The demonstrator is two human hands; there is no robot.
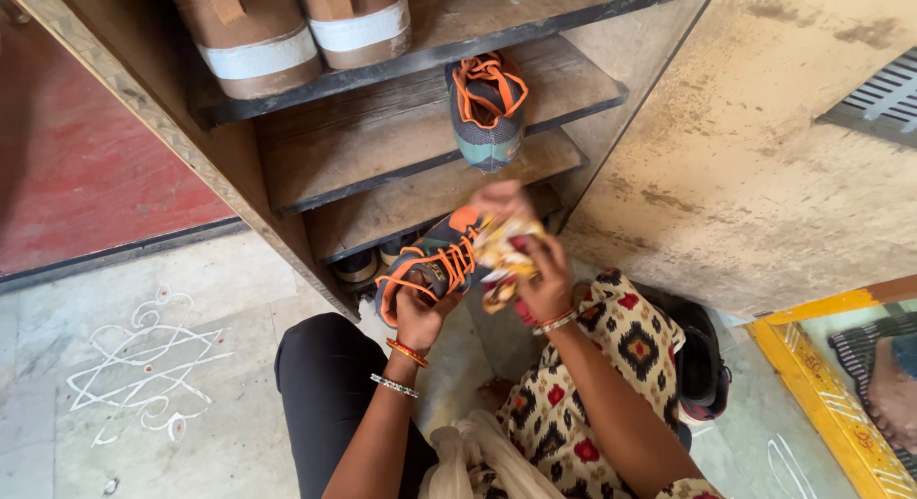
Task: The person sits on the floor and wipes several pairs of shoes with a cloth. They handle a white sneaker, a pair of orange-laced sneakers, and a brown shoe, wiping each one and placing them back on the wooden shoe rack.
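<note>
Where the wooden shoe rack (315, 165) stands against the stained wall (764, 146), it forms the largest element: rough, dusty plank shelves with dark front edges, stepped one above another. A pair of brown boots with white bands (306, 31) occupies the top shelf. One grey sneaker with orange laces (487, 112) sits toe-outward on the second shelf, apart from its mate. The lowest shelf holds further shoes (368, 265), largely hidden. The floor (143, 403) is pale stone tile bearing a white chalk line drawing (143, 360).

The matching sneaker (430, 265) is off the rack, held in front of the lower shelves. The left hand (420, 318) supports it from beneath, fingers closed around the sole. The right hand (540, 279) presses a crumpled patterned cloth (506, 255) against the toe area, fingers closed on the cloth; this region is motion-blurred.

Status, as judged: one sneaker is already shelved; the second is in hand under the cloth and is not yet shelved. A dark shoe (702, 365) lies on the floor beside the person's patterned garment (573, 403).
</note>
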